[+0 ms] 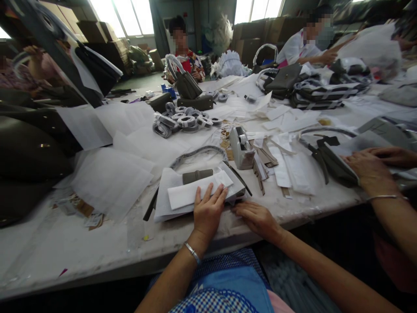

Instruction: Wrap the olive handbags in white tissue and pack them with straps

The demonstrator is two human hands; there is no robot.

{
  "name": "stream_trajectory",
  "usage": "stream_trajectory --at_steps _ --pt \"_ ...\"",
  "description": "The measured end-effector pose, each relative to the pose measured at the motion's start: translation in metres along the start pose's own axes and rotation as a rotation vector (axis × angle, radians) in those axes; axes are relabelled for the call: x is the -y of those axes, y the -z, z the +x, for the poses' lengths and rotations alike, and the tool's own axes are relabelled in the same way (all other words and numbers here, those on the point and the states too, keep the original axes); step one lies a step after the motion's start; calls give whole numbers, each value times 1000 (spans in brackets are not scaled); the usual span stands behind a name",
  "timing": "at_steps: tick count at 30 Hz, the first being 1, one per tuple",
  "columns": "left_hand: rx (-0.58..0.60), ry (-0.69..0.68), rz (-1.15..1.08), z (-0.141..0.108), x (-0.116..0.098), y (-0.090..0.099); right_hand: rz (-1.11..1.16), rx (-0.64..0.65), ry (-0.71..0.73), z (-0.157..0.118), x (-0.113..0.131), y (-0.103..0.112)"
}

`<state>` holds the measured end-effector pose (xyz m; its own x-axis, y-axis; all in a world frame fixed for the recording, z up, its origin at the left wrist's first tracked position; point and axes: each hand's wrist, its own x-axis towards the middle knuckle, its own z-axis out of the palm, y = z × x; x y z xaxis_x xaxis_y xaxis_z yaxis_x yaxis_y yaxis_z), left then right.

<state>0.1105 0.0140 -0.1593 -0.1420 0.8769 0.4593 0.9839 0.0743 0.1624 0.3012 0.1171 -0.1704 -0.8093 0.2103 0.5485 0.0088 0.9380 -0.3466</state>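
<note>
A handbag (197,175) lies in front of me, partly covered by thin white wrapping paper (163,198), its wrapped handle (199,153) arching away from me. A folded white paper strip (185,194) rests on top of it. My left hand (210,208) lies flat on this strip, fingers spread, pressing it against the bag. At the bag's near right corner is my right hand (257,217), its fingers curled in; whatever they pinch there is hidden. A grey tape dispenser (241,150) stands just beyond the bag.
Wrapped rolled straps (187,121) are heaped farther back. White paper sheets (110,180) and tags (86,211) lie left. Paper strips (282,167) are to the right, beside a co-worker's hands (371,169) on another bag (337,163). Dark bags (29,152) stack at far left.
</note>
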Motion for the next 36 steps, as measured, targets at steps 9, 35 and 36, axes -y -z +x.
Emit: stream_trajectory --at_steps 9,35,36 --pt "-19 -12 21 -2 1 -5 155 -13 -109 -11 31 3" --pt "-92 -74 19 -9 -2 -8 128 -116 -314 67 31 44" --pt "-104 -72 15 -9 -2 -8 114 -120 -337 76 24 42"
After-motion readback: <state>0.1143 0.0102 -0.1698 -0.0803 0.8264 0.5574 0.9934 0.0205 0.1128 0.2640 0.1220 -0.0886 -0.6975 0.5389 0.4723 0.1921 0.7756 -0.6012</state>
